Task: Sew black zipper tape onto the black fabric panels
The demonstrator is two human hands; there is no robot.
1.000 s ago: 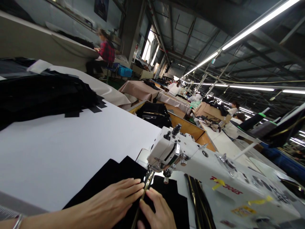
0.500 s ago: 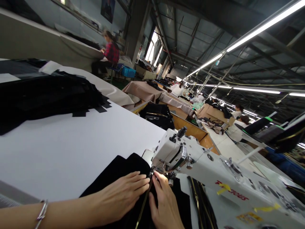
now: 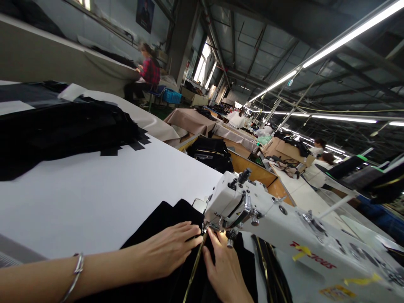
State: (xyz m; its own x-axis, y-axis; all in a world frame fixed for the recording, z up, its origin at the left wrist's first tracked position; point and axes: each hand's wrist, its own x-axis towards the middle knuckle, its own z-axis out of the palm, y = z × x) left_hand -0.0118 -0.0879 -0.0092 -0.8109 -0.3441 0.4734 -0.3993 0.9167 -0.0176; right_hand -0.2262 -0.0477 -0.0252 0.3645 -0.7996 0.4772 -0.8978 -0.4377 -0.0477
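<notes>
both hands flat and open on the black fabric (image 3: 164,216) at 6 o'clock: left hand (image 3: 166,252) pressing, right hand (image 3: 224,267) fingertips by the sewing machine (image 3: 240,202) needle. keep the gold zipper (image 3: 194,269) straight and fingers clear.

"How many hands do you see on the black cloth (image 3: 164,214)?"

"I count two, my left hand (image 3: 166,252) and my right hand (image 3: 225,269). I see one white sewing machine (image 3: 284,235), one gold zipper strip (image 3: 193,271), one bracelet (image 3: 75,273) and one big pile of black pieces (image 3: 63,128) on the tabletop (image 3: 94,198)."
</notes>
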